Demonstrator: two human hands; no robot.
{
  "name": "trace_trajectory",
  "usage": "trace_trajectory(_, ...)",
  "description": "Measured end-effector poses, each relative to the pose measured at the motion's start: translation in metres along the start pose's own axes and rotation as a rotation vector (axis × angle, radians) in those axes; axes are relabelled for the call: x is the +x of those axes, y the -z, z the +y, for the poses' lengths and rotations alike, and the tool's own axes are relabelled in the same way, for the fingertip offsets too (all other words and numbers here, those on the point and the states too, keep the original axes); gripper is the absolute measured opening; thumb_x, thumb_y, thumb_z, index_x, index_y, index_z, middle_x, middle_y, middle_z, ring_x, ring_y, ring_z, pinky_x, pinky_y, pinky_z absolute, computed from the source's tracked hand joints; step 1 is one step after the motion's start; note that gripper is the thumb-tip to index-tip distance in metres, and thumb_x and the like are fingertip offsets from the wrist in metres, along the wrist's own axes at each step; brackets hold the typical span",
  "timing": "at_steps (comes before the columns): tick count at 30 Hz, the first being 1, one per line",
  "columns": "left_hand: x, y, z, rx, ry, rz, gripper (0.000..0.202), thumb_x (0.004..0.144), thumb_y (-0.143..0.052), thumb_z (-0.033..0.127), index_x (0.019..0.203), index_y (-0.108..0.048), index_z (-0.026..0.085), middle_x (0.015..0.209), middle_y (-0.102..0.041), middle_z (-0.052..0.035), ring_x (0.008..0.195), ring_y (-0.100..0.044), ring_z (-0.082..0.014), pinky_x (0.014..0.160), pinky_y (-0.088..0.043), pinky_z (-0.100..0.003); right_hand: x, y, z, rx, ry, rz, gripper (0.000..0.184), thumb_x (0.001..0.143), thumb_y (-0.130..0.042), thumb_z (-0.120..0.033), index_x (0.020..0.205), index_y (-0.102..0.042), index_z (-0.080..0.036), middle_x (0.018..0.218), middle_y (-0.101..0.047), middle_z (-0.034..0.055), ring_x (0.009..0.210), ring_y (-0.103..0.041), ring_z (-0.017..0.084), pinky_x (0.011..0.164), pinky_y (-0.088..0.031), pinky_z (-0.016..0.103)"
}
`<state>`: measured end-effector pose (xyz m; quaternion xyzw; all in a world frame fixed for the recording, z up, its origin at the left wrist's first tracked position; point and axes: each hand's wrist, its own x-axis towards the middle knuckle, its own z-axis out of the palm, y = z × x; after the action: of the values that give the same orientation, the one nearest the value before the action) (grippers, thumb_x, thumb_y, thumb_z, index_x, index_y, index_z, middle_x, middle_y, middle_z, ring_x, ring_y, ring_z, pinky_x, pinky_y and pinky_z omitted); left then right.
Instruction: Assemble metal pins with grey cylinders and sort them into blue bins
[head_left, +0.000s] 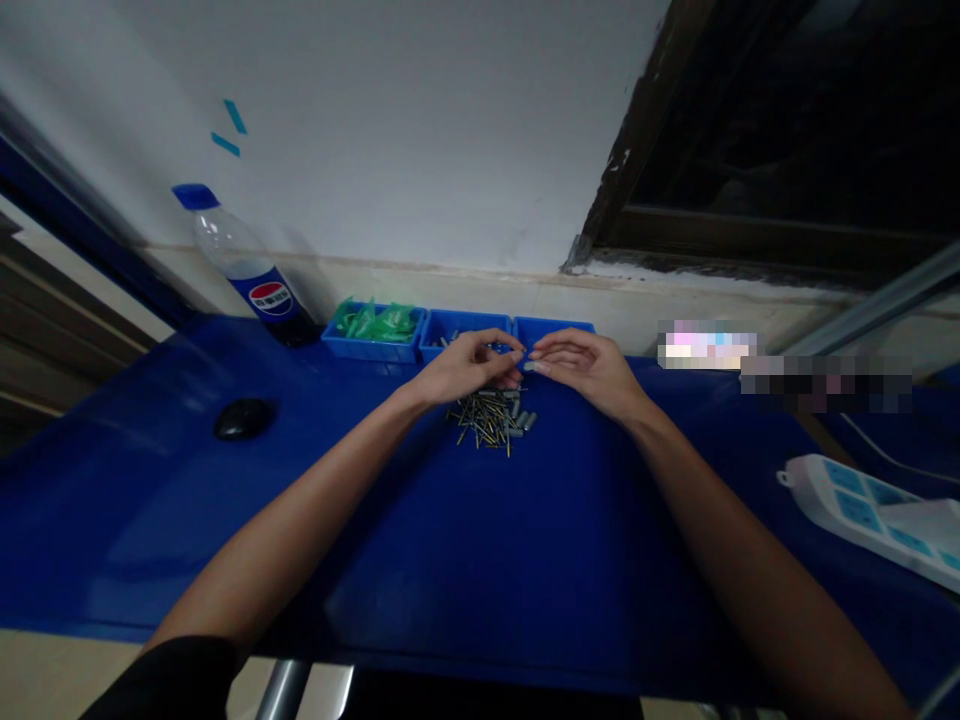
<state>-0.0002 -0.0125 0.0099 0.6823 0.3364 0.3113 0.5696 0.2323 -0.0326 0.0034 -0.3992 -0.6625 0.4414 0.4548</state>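
Note:
My left hand [481, 360] and my right hand [576, 366] meet nearly fingertip to fingertip above a pile of thin brass-coloured and dark screws [486, 418]. Between the thumb and fingers of the right is a small grey cylinder [531, 367]. The left has its thumb and fingers pinched together; whatever they hold is too small to name. Several similar grey cylinders [528, 421] lie at the right side of the pile. Just behind the hands stand a blue bin [438, 352] with small parts in it and another blue bin [555, 325], both partly covered by the hands.
A third blue bin [371, 350] holds green plastic pieces. Left of it, a cola bottle [262, 290] stands by the wall. A black mouse [244, 418] rests on the blue tabletop [480, 560]. At right lie a lit screen [709, 345] and a white compartment box [874, 505].

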Motion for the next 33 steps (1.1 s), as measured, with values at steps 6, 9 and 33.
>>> trace_trajectory(6,-0.002,-0.001,0.0,-0.035,-0.026,0.022,0.027,0.085,-0.076,0.03,0.104,-0.07,0.013,0.085,-0.08,-0.0112,0.083,-0.077,-0.0191,0.082,-0.061,-0.032,0.0,-0.008,0.006,0.001,0.009,0.045,0.035,0.068,-0.092,-0.038,0.095,-0.075,-0.025,0.1,-0.078,0.0042,0.092,-0.075,0.023,0.099,-0.06,0.048)
trace_trajectory(9,-0.002,-0.001,-0.001,-0.008,-0.03,0.07,0.024,0.081,-0.078,0.028,0.099,-0.072,0.013,0.083,-0.079,-0.01,0.079,-0.076,-0.0177,0.078,-0.06,-0.031,-0.001,-0.009,0.007,0.003,0.019,0.04,0.034,0.068,-0.092,-0.035,0.096,-0.075,-0.025,0.102,-0.077,0.0043,0.092,-0.075,0.022,0.1,-0.06,0.048)
trace_trajectory(33,0.007,0.018,-0.016,0.069,-0.084,0.407,0.019,0.082,-0.072,0.028,0.094,-0.077,0.014,0.098,-0.08,-0.0112,0.093,-0.075,-0.0208,0.094,-0.061,-0.039,-0.006,0.003,0.018,-0.588,-0.053,-0.506,0.024,0.073,-0.082,-0.032,0.092,-0.076,-0.019,0.087,-0.076,0.0061,0.075,-0.066,0.019,0.073,-0.054,0.035)
